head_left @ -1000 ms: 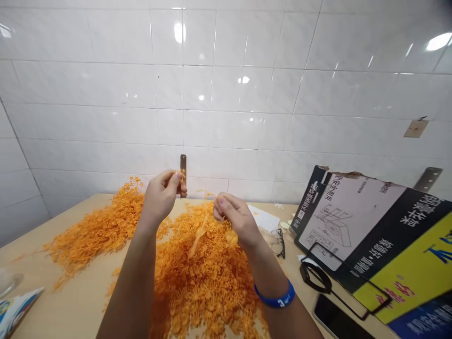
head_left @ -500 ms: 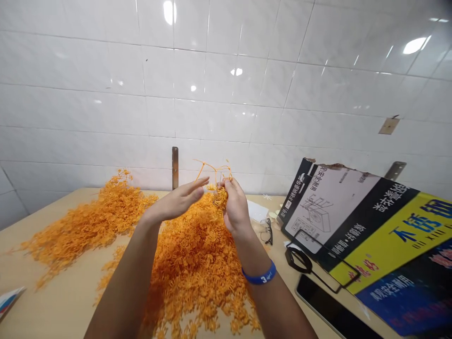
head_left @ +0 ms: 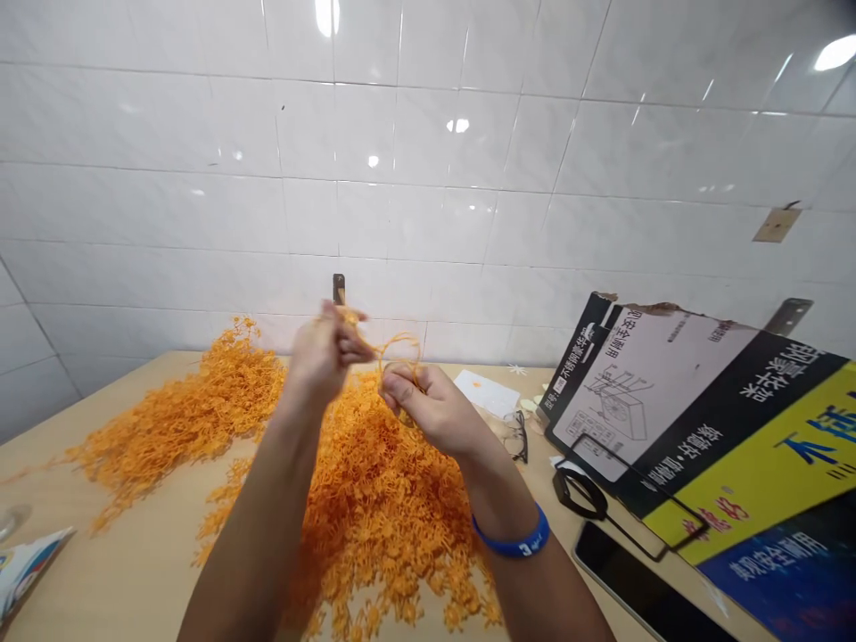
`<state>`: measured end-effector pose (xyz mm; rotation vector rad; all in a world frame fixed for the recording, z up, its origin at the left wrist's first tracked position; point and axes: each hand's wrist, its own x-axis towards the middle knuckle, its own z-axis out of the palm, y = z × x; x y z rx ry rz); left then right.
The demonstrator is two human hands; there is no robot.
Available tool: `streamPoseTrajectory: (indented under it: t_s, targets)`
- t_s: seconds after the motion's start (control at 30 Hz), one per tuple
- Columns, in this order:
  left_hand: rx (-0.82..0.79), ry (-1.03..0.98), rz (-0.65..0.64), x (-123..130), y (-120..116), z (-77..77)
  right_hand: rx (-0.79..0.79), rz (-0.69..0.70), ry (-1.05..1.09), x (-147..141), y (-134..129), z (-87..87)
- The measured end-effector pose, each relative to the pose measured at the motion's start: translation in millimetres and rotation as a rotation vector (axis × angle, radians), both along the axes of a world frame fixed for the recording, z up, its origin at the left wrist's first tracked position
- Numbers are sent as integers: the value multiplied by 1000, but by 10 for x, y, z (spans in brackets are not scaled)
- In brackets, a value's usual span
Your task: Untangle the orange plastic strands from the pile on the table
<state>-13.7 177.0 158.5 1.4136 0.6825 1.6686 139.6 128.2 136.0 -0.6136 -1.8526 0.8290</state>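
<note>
Above a large heap of small orange plastic pieces with thin curled legs, both of my hands are raised close together. My right hand, with a blue wristband, is closed around a small bunch of these pieces, mostly hidden by the fingers. Thin orange strands loop up from it toward the other hand. My left hand is blurred by motion; its fingers are curled in, and an orange strand runs into them.
To the left lies a second orange pile. A printed cardboard box leans at the right, beside a black phone, a black frame-like stand and eyeglasses. White paper lies behind. A packet sits front left.
My left hand has gone from flat, stretched fingers to curled ones and moved slightly left and up. My right hand has shifted a little left and lower, turning inward. The view has turned slightly left.
</note>
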Motion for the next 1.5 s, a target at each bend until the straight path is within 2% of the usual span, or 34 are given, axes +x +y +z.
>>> streamPoseTrajectory:
  t_s: [0.07, 0.1, 0.2, 0.3, 0.37, 0.43, 0.5, 0.57, 0.63, 0.7, 0.77, 0.83, 0.97, 1.1, 1.33, 1.5]
  targets:
    - [14, -12, 166, -181, 66, 52, -84, 57, 112, 38, 7, 2]
    - [16, 77, 242, -258, 99, 63, -133, 59, 205, 52, 32, -4]
    - [-97, 608, 379, -381, 208, 6, -280, 29, 502, 79, 160, -33]
    - [-247, 1090, 341, -379, 350, -152, -368, -25, 687, 85, 270, -58]
    - [-286, 1238, 238, -363, 442, -251, -401, -51, 736, 86, 306, -70]
    - [-278, 1283, 158, -346, 491, -303, -403, -93, 775, 87, 323, -79]
    - [-210, 1221, 119, -311, 470, -293, -387, -152, 821, 86, 338, -86]
    - [-89, 1059, 62, -238, 372, -237, -368, -203, 858, 79, 353, -93]
    - [76, 890, -61, -127, 223, -172, -356, -231, 875, 58, 359, -97]
    - [252, 825, -165, 5, 66, -128, -330, -260, 867, 27, 346, -96]
    - [383, 837, -172, 124, -55, -117, -303, -290, 837, -5, 314, -88]
    - [441, 860, -111, 199, -113, -131, -299, -291, 816, -25, 269, -72]
    - [492, 841, -20, 202, -75, -165, -372, -169, 820, -11, 171, -31]
    - [540, 699, -70, 154, -57, -147, -340, -75, 732, 23, 114, -23]
    - [403, 398, -242, 186, -200, -74, -56, -128, 423, 19, 151, -89]
    - [251, 268, -282, 167, -201, -37, 18, -220, 295, 4, 167, -112]
